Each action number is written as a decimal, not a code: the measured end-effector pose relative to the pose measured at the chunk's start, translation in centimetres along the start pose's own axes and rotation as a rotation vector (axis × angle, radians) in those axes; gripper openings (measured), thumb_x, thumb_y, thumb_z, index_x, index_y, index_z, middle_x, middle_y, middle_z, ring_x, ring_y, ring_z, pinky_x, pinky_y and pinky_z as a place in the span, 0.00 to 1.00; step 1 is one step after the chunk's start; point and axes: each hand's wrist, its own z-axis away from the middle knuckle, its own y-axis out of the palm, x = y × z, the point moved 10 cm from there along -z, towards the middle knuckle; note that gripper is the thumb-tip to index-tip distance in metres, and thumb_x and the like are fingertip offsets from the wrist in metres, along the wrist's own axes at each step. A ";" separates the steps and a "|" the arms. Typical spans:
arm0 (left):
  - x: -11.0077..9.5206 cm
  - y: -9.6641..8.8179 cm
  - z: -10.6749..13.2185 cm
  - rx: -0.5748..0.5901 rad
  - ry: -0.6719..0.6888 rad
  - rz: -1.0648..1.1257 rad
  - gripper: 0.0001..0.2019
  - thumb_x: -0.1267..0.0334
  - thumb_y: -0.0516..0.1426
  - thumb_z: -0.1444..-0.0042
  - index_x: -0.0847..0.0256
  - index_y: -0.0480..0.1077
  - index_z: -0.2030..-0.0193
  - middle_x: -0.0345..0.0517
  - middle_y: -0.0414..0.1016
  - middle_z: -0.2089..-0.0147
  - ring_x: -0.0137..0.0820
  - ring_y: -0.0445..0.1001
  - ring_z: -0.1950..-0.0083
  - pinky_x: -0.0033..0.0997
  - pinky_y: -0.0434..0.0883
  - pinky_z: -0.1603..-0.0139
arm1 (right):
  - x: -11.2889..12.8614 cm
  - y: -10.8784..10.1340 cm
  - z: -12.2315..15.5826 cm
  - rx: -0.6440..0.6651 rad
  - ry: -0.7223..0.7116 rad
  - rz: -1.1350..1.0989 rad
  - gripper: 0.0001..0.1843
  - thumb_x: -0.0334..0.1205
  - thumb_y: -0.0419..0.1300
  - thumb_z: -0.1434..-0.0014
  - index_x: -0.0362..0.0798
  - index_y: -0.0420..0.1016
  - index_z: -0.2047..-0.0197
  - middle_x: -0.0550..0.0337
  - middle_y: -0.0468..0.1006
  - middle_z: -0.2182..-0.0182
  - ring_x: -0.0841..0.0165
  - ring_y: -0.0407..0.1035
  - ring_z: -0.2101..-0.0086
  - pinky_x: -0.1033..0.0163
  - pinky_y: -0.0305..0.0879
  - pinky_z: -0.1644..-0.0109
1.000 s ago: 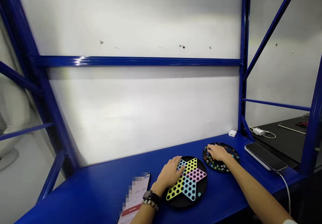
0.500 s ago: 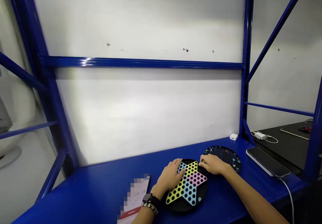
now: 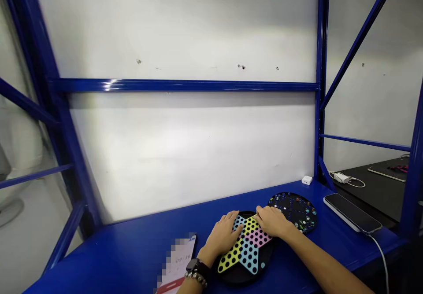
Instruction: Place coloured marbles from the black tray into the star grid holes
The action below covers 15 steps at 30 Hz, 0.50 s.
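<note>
A star-shaped Chinese checkers board point(image 3: 248, 244) with yellow, blue and pink points full of dark holes lies on a round black base point(image 3: 233, 277). Over its left side rests my left hand point(image 3: 222, 233), fingers laid out and thumb apart on the board, wearing a watch and a beaded bracelet. My right hand point(image 3: 271, 222) is at the far right of the board, its fingertips drawn together by the far yellow point. Whatever those fingers hold is hidden. Just beyond it sits a round black tray point(image 3: 312, 201) with many small coloured marbles point(image 3: 308, 214).
The blue table point(image 3: 139, 245) carries a phone point(image 3: 180, 259) showing a timer on the left. To the right lie another phone on a white stand point(image 3: 352, 212) with a cable and a small white box point(image 3: 307, 180). Blue rack posts point(image 3: 321, 87) stand behind.
My right hand has moved left from the near edge of the marble tray to the board's far yellow point. My left hand stays on the board. The timer went from 09:35 to 09:36.
</note>
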 end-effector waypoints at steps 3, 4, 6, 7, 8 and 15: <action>0.1 0.0 -0.1 0.002 0.006 0.003 0.32 0.48 0.43 0.34 0.62 0.58 0.28 0.53 0.61 0.27 0.48 0.61 0.29 0.49 0.61 0.31 | 0.4 0.6 0.0 -0.014 0.012 0.050 0.18 0.43 0.47 0.29 0.44 0.72 0.47 0.43 0.81 0.54 0.53 0.77 0.55 0.57 0.67 0.54; 0.1 0.0 -0.1 0.000 0.006 0.006 0.33 0.48 0.43 0.34 0.62 0.58 0.28 0.53 0.61 0.27 0.48 0.61 0.29 0.50 0.61 0.31 | 0.4 0.9 0.0 -0.010 0.013 0.060 0.18 0.42 0.47 0.29 0.43 0.72 0.46 0.43 0.80 0.53 0.54 0.77 0.54 0.57 0.68 0.54; 0.0 -0.1 0.0 -0.003 0.006 0.015 0.32 0.47 0.44 0.34 0.61 0.58 0.28 0.53 0.61 0.27 0.48 0.61 0.29 0.50 0.62 0.32 | 0.4 1.1 0.2 -0.001 0.018 0.073 0.18 0.39 0.46 0.29 0.43 0.72 0.46 0.43 0.80 0.53 0.54 0.77 0.54 0.57 0.68 0.53; 0.0 -0.2 0.0 -0.005 0.004 0.021 0.32 0.47 0.44 0.34 0.60 0.59 0.28 0.52 0.61 0.27 0.48 0.61 0.29 0.50 0.62 0.32 | 0.3 1.1 0.2 0.001 0.024 0.077 0.17 0.38 0.45 0.29 0.44 0.73 0.47 0.43 0.80 0.53 0.55 0.77 0.54 0.57 0.69 0.53; 0.0 -0.2 0.0 -0.008 0.003 0.028 0.32 0.47 0.45 0.35 0.59 0.60 0.29 0.51 0.62 0.28 0.48 0.62 0.29 0.50 0.62 0.32 | 0.3 1.0 0.2 -0.005 0.034 0.078 0.17 0.37 0.45 0.29 0.44 0.73 0.47 0.43 0.80 0.53 0.55 0.77 0.55 0.57 0.69 0.53; 0.3 0.2 -0.3 -0.017 0.005 0.028 0.32 0.47 0.45 0.35 0.61 0.60 0.29 0.52 0.62 0.28 0.49 0.62 0.30 0.51 0.62 0.32 | 1.4 0.5 -0.1 -0.059 0.005 0.106 0.17 0.38 0.47 0.30 0.44 0.70 0.44 0.41 0.75 0.49 0.55 0.78 0.59 0.56 0.70 0.59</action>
